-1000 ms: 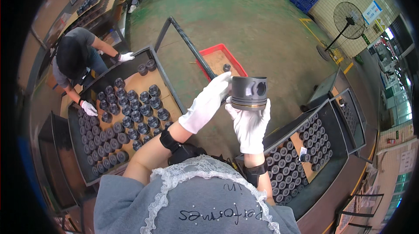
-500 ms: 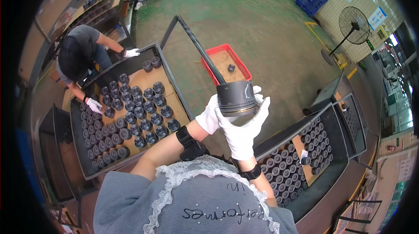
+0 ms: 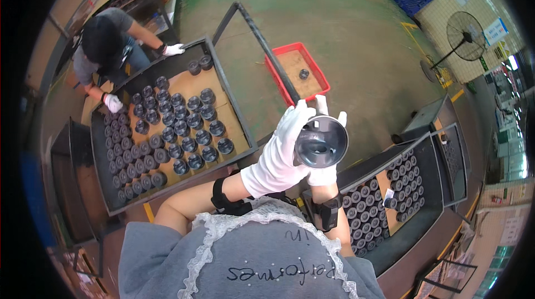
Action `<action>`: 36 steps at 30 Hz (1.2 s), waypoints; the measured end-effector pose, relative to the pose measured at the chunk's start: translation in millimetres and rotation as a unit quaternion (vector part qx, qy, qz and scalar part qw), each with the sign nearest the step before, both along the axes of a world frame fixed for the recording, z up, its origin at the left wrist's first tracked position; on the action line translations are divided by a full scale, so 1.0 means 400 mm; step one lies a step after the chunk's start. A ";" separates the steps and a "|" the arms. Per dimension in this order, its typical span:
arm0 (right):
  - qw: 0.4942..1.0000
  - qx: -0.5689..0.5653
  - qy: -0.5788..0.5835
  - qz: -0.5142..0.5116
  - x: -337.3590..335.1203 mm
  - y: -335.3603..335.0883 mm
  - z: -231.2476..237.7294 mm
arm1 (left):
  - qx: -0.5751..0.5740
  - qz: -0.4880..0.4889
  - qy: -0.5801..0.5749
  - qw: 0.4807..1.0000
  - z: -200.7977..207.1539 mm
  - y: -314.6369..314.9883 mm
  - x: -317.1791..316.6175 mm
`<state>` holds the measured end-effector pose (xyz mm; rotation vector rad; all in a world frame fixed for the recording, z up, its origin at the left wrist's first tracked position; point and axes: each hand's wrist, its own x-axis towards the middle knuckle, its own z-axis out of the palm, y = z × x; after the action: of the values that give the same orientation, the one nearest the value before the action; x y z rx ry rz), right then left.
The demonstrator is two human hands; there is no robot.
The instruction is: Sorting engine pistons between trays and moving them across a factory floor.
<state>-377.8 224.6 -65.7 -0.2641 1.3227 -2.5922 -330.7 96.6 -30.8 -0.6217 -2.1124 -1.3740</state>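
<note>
A dark grey engine piston is held up in front of me, its hollow open end facing me. My left hand, in a white glove, is closed on the piston's left side. My right hand, also gloved in white, supports it from below and behind. The piston hides most of the right hand. Gloved fingertips show beyond its far rim, but I cannot tell for certain which hand each belongs to.
A metal trolley at left carries several rows of pistons. A co-worker in white gloves leans over it. Another piston trolley stands at right. Beyond my hands, a red tray holds one piston. A standing fan is at far right.
The piston has turned from side-on to showing its hollow end, and it sits slightly lower and to the right. My left hand has moved up along its side. The co-worker's near hand has shifted.
</note>
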 end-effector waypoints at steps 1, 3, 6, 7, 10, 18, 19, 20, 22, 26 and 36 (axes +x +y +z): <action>0.933 -0.309 -0.165 0.082 -0.014 -0.002 0.002 | 0.000 0.011 -0.007 1.000 -0.009 -0.012 -0.003; 0.936 -0.295 -0.164 0.101 -0.027 -0.033 0.007 | 0.045 0.005 -0.036 0.998 -0.035 -0.043 -0.010; 0.967 -0.176 -0.177 0.061 -0.047 -0.108 0.042 | 0.007 0.104 -0.008 0.995 -0.069 -0.102 -0.008; 0.975 -0.134 -0.167 0.051 -0.059 -0.129 0.035 | -0.041 0.156 0.029 0.986 -0.074 -0.136 -0.010; 0.981 -0.040 -0.189 0.017 -0.101 -0.217 -0.006 | -0.182 0.129 -0.051 0.973 -0.060 -0.222 -0.023; 0.965 0.169 -0.175 0.101 -0.225 -0.462 -0.353 | -0.179 0.182 -0.187 0.948 -0.358 -0.514 -0.129; 0.949 0.297 -0.058 0.090 -0.254 -0.466 -0.403 | -0.233 0.157 -0.178 0.943 -0.404 -0.584 -0.165; 0.891 0.451 -0.004 0.054 -0.293 -0.501 -0.368 | -0.173 0.185 -0.295 0.921 -0.457 -0.647 -0.189; 0.760 0.630 0.149 -0.049 -0.396 -0.515 -0.328 | -0.134 0.208 -0.431 0.868 -0.547 -0.771 -0.256; 0.625 0.727 0.204 -0.198 -0.590 -0.406 -0.332 | -0.227 0.268 -0.451 0.821 -0.798 -1.026 -0.403; 0.543 0.834 0.078 -0.062 -0.652 -0.211 -0.512 | -0.338 0.272 -0.468 0.770 -1.245 -1.334 -0.640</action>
<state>-638.6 140.4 -270.6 0.0046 3.0355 -0.3141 -586.9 -437.0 -528.9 0.6130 -3.2362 -0.5445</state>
